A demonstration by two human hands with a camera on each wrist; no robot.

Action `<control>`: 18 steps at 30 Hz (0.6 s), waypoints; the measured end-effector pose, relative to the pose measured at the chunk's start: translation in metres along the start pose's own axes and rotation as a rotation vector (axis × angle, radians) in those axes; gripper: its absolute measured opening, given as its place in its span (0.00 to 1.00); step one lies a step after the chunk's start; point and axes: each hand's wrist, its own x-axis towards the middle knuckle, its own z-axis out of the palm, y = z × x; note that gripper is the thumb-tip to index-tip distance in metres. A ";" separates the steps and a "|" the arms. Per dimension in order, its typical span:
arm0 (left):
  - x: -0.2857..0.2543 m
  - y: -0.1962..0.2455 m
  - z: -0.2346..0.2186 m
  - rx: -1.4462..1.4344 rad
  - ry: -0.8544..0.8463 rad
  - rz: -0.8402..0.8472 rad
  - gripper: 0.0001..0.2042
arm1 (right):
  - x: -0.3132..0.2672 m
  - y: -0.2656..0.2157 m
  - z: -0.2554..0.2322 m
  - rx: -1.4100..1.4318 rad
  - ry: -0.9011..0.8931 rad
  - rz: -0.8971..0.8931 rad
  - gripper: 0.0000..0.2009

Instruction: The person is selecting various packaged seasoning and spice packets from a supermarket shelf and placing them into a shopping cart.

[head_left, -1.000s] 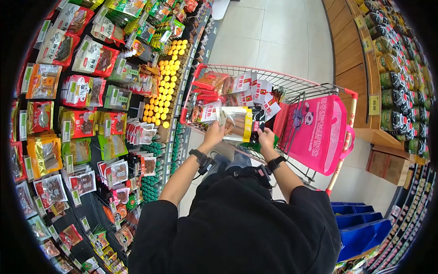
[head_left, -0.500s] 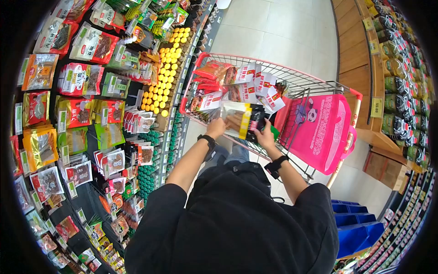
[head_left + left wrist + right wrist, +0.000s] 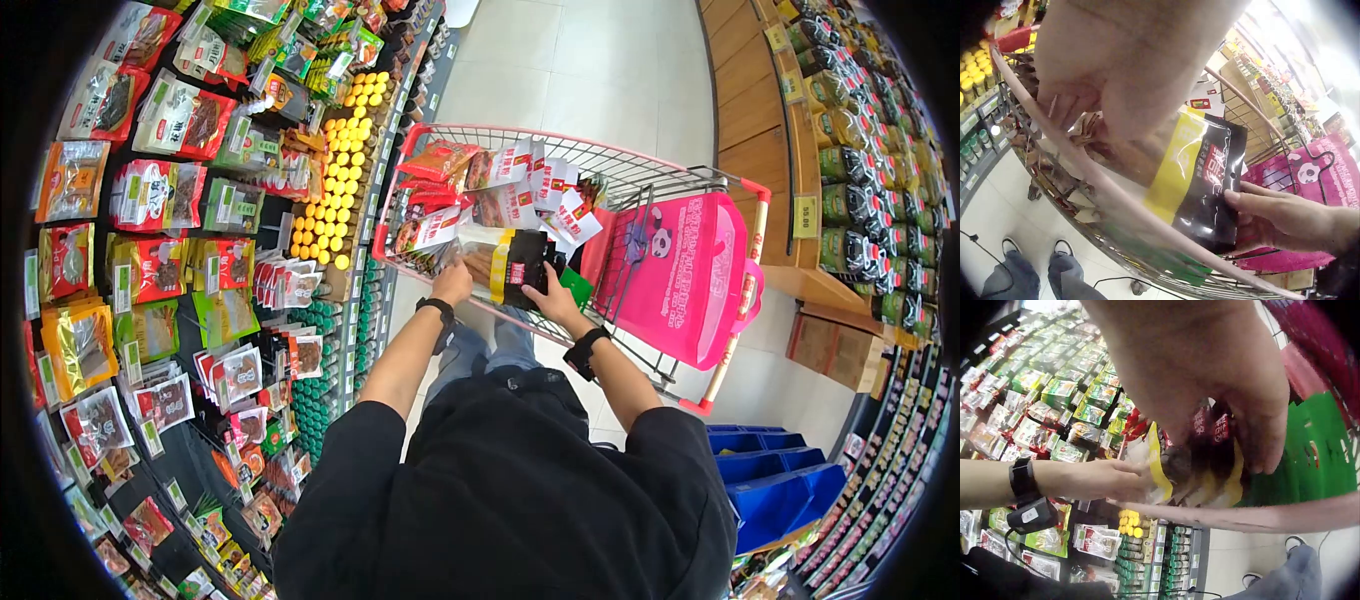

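Over the near side of the shopping cart, both hands hold black-and-yellow food packets with a clear window over brown strips. My left hand grips the clear end. At the black end, my right hand pinches the edge, its thumb on the front as the left wrist view shows. Two yellow bands and two red labels appear in the right wrist view, one packet beside another. Beneath them in the cart lie white-and-red packets and orange-red bags. A green item sits by my right hand.
A pink panda bag hangs at the cart's handle end. To the left stands a rack of hanging spice packets and yellow-capped jars. Wooden shelving with jars lines the right, blue bins below it.
The packets have been tilted and turned between the hands, then laid flatter with the black end to the right. The right hand has shifted its hold along that end.
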 end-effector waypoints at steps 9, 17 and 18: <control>-0.040 0.017 -0.037 -0.046 0.109 0.040 0.20 | -0.024 0.003 -0.004 -0.094 0.155 -0.076 0.39; -0.114 -0.071 -0.058 -0.463 0.244 0.162 0.17 | -0.068 -0.083 -0.018 -0.256 0.226 -0.400 0.25; -0.125 -0.092 -0.060 -0.538 0.289 0.168 0.17 | -0.070 -0.096 -0.016 -0.214 0.182 -0.532 0.22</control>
